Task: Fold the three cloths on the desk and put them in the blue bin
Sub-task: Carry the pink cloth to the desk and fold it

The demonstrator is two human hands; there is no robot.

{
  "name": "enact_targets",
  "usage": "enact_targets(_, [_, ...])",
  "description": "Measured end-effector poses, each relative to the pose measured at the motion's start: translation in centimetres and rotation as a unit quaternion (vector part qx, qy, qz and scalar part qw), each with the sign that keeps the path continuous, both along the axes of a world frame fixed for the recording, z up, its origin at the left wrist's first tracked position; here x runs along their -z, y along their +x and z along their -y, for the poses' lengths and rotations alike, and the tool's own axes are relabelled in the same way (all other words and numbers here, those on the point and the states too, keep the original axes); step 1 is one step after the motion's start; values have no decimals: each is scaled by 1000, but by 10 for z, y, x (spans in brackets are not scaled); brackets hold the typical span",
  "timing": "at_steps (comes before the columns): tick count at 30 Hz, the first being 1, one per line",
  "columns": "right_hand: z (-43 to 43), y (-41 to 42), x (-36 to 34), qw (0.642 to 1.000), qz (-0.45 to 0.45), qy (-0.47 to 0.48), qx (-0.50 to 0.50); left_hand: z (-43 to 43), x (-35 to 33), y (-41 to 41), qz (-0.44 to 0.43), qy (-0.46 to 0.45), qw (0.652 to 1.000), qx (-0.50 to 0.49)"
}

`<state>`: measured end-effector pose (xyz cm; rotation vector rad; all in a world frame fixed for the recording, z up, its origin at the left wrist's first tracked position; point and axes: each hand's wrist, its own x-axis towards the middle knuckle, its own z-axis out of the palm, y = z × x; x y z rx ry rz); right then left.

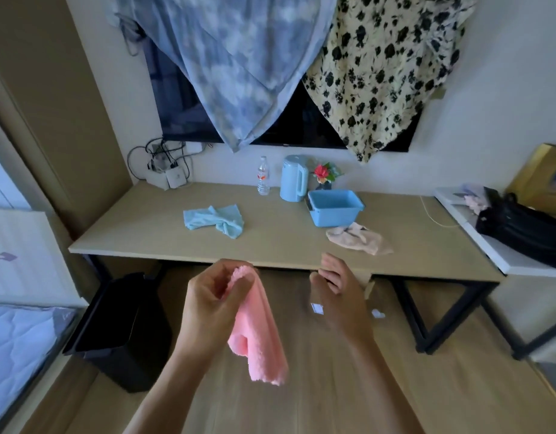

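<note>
A pink cloth [258, 333] hangs from my left hand [208, 305], which pinches its top edge in front of the desk's near edge. My right hand [339, 292] is held beside it, fingers apart, holding nothing. A light blue cloth [212, 220] lies crumpled on the desk [139, 233] left of centre. A pale beige cloth [359, 238] lies crumpled on the desk just in front of the blue bin [334, 208], which stands open and looks empty.
Behind the bin stand a light blue kettle [292, 178], a water bottle [263, 180] and a small flower pot [325, 175]. A black waste bin [120, 330] sits on the floor at left. A black bag [520, 227] lies on a white side table at right.
</note>
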<state>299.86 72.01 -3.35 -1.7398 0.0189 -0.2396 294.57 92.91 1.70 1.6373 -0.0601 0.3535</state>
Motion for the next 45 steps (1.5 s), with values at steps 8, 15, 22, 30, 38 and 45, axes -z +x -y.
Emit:
enact_targets(8, [13,169,-8,997,-18,-54,-55,27,-1,174,5,-14,1000,24])
enact_targets(15, [6,307,-3,982,-69,2,-178,24,17,334,26,14,994,104])
enact_targets(22, [-5,424,-9,972,-44,-32,-227,14,18,465,17,1,975,220])
enact_targets(30, [-11,514,-4,973,-51,-12,-224,5,29,570,-12,77,985,151])
enact_targets(38, [-2,562,4,959,-41,75,-271,15,38,612,-16,112,987,111])
enact_targets(45, [-8,581,8,978,-43,-35,-204,22,44,632,-60,148,981,107])
